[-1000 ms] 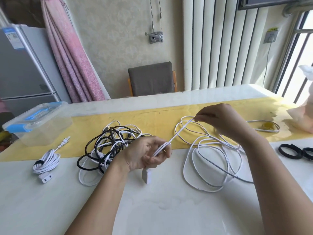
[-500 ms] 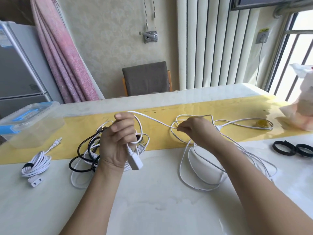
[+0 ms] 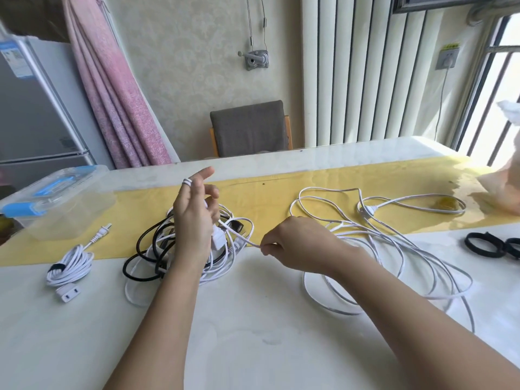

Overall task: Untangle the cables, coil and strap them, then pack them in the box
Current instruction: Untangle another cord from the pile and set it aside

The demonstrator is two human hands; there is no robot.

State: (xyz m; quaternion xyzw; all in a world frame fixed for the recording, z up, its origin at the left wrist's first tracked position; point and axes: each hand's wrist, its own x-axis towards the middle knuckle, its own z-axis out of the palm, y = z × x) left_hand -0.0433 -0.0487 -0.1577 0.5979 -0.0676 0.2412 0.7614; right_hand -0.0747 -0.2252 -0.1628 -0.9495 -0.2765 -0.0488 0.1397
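Cable (image 3: 374, 243), the long white one, sprawls in loose loops over the table (image 3: 253, 333) on the right, and one strand runs taut between both hands. Left hand (image 3: 194, 220) is raised with fingers spread, two turns of cable wrapped round its thumb and the white plug (image 3: 218, 239) hanging at the palm. Right hand (image 3: 295, 244) pinches the strand between thumb and fingertips, just right of the plug. Behind the left hand sits a tangle (image 3: 157, 249) of black and white cords. Far left there's a bundle (image 3: 70, 266) already coiled and strapped, near the clear box (image 3: 56, 204). Black straps (image 3: 491, 244) lie at the right edge.
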